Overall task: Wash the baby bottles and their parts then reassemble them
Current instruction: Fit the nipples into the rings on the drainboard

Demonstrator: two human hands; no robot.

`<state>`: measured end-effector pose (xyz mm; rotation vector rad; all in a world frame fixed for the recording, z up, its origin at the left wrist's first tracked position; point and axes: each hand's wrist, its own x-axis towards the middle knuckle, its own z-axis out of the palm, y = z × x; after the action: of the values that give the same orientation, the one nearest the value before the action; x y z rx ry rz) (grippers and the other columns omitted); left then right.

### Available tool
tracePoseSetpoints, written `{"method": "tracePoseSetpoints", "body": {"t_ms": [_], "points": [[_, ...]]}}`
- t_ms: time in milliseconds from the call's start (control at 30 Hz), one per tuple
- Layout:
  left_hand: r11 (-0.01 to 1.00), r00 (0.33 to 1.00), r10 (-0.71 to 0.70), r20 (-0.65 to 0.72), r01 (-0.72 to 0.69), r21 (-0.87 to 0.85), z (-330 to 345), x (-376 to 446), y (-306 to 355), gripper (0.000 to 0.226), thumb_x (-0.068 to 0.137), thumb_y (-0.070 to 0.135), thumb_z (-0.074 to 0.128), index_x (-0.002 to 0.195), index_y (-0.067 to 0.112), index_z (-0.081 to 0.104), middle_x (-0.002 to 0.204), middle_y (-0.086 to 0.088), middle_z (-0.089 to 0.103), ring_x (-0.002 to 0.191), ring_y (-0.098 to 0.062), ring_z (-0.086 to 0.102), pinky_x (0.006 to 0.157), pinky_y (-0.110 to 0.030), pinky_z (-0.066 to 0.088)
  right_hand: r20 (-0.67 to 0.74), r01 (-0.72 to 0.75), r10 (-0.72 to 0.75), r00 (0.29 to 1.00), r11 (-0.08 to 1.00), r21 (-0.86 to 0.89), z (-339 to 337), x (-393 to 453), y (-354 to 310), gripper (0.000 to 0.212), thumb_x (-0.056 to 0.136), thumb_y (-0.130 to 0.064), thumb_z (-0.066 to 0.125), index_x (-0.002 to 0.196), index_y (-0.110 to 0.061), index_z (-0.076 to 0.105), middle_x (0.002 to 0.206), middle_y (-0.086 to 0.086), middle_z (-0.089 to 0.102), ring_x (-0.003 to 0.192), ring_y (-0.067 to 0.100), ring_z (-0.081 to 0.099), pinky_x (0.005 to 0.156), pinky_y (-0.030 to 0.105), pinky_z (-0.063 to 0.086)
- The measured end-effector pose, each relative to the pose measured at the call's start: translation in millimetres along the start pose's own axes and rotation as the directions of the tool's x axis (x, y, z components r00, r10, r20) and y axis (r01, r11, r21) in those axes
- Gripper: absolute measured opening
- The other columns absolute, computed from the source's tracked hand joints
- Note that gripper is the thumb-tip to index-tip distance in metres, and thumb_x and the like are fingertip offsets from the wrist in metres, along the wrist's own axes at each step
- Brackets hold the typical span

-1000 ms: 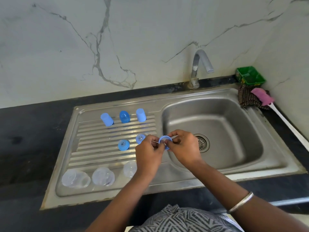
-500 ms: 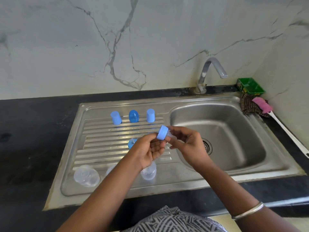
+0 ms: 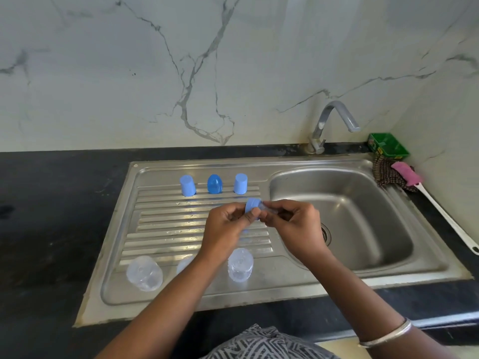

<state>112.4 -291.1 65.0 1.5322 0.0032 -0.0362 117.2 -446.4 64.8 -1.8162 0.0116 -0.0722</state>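
No readable text, brand, number or sign is found anywhere. Small yellowish markings are seen on the front rim of the green box (image 3: 388,145), which stands just right of the tap (image 3: 327,125), but they are too small and blurred to be read. No lettering is made out on the blue caps (image 3: 214,184) left of the tap, or on the clear bottles (image 3: 144,273).
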Motion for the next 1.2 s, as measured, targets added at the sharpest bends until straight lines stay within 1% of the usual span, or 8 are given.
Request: {"method": "tracePoseSetpoints", "body": {"t_ms": [167,267,400,500,600,833,1033,1200], "points": [[0.997,0.996,-0.056,-0.067,0.053,-0.055,-3,-1,-4,0.007,0.091,0.008,0.068,0.091,0.005,0.074,0.058,0.014,0.064,0.051,0.004,0.052,0.052,-0.009,0.039,-0.004,-0.026,0.027,1.000,0.997,0.077,5,-2,0,0.015,0.081,-0.016,0.083,0.091,-0.026,0.079,0.081,0.000,0.078,0.081,0.018,0.076,0.086,0.047,0.060],[0.991,0.991,-0.111,-0.070,0.105,-0.082,-6,-2,-6,0.011,0.094,0.012,0.065,0.088,0.010,0.074,0.066,0.006,0.064,0.059,0.000,0.053,0.057,-0.014,0.041,0.011,-0.014,0.013,1.000,0.997,0.080,8,-4,-2,0.007,0.082,-0.024,0.082,0.088,-0.027,0.079,0.081,0.000,0.077,0.081,0.018,0.075,0.084,0.044,0.060],[0.965,0.973,-0.229,-0.029,0.223,-0.135,-9,-3,-6,0.019,0.100,0.021,0.057,0.084,0.015,0.067,0.088,-0.007,0.061,0.085,-0.014,0.057,0.070,-0.030,0.049,0.034,-0.141,0.137,0.990,0.951,0.276,9,-5,-6,0.035,0.087,-0.044,0.066,0.100,-0.012,0.075,0.089,0.003,0.073,0.084,0.021,0.069,0.067,0.033,0.055],[0.926,0.952,-0.304,0.045,0.306,-0.222,-9,-4,-5,0.021,0.100,0.019,0.055,0.084,0.019,0.069,0.087,0.001,0.070,0.087,-0.012,0.063,0.074,-0.037,0.049,0.205,-0.273,0.221,0.953,0.922,0.274,4,-2,-1,0.023,0.095,-0.031,0.064,0.108,-0.012,0.071,0.096,0.006,0.072,0.087,0.019,0.065,0.066,0.031,0.047],[0.868,0.929,-0.350,0.121,0.370,-0.331,-11,-5,-2,0.031,0.099,0.014,0.055,0.074,0.022,0.071,0.085,0.001,0.072,0.083,-0.011,0.067,0.076,-0.040,0.047,0.356,-0.406,0.273,0.894,0.830,0.383,1,0,0,0.024,0.087,-0.023,0.069,0.107,-0.010,0.070,0.090,0.005,0.067,0.077,0.014,0.057,0.061,0.026,0.043],[0.821,0.906,-0.382,0.184,0.424,-0.383,-13,-8,0,0.026,0.098,0.011,0.055,0.079,0.021,0.071,0.088,0.000,0.071,0.082,-0.011,0.065,0.070,-0.035,0.036,0.426,-0.493,0.277,0.861,0.658,0.569,7,-3,-5,0.017,0.080,-0.008,0.065,0.094,-0.003,0.072,0.074,0.006,0.059,0.056,0.008,0.046,0.050,0.018,0.037],[0.811,0.913,-0.374,0.161,0.407,-0.420,-14,-12,-2,0.025,0.091,0.020,0.062,0.068,0.025,0.070,0.091,-0.001,0.071,0.091,-0.016,0.062,0.071,-0.038,0.045,0.374,-0.408,0.214,0.902,0.706,0.579,11,-5,2,0.022,0.084,-0.013,0.066,0.100,0.001,0.068,0.078,0.010,0.061,0.064,0.011,0.057,0.062,0.022,0.054],[0.846,0.925,-0.345,0.159,0.379,-0.374,-16,-18,-5,0.010,0.089,0.032,0.061,0.086,0.022,0.062,0.090,0.004,0.071,0.079,-0.009,0.063,0.071,-0.035,0.043,0.377,-0.379,0.183,0.908,0.743,0.551,18,-9,6,0.039,0.093,-0.022,0.060,0.117,0.009,0.059,0.096,0.015,0.068,0.081,0.018,0.066,0.076,0.029,0.057]]}}
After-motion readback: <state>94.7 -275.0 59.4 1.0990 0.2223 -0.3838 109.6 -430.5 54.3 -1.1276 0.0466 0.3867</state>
